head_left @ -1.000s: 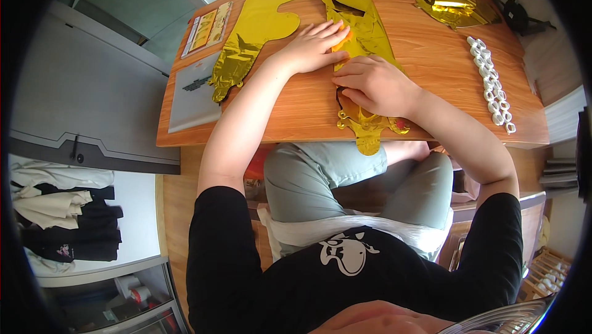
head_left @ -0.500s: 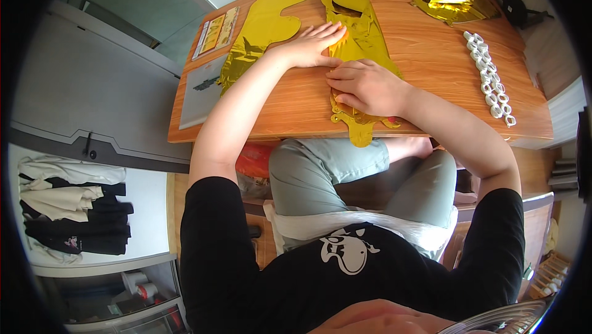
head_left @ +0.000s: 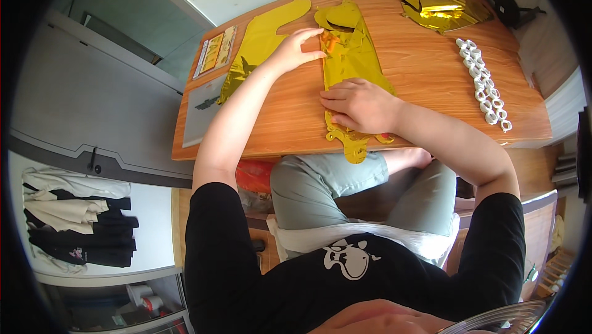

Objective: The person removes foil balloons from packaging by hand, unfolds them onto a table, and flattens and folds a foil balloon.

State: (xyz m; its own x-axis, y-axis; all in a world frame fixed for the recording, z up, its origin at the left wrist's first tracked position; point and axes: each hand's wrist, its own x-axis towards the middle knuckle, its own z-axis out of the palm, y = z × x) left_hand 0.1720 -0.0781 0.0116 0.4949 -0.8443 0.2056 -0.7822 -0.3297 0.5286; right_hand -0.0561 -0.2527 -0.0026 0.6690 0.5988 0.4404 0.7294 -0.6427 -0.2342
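A flat, uninflated gold foil balloon [head_left: 354, 65] lies lengthwise on the wooden table before me, its tabbed end [head_left: 354, 150] reaching the near edge. My left hand [head_left: 295, 51] is open at the balloon's left side, thumb and fingers apart around an orange patch [head_left: 330, 40] on the foil. Palm down, my right hand [head_left: 361, 106] lies on the lower half of the balloon, its fingers pointing left and pressing the foil. Left of it lies another flat gold foil balloon [head_left: 268, 22] with a curved outline, partly behind my left hand.
A folded gold foil piece [head_left: 441, 10] lies at the far right, near a black device with cables [head_left: 507, 7]. White linked rings [head_left: 484, 84] form a strip along the right side. A printed card [head_left: 214, 51] and a clear plastic sheet [head_left: 200, 109] lie at the left edge.
My left hand has lifted off the balloon and drawn slightly left, uncovering the orange patch. The right hand remains on the foil. The whole view has shifted slightly.
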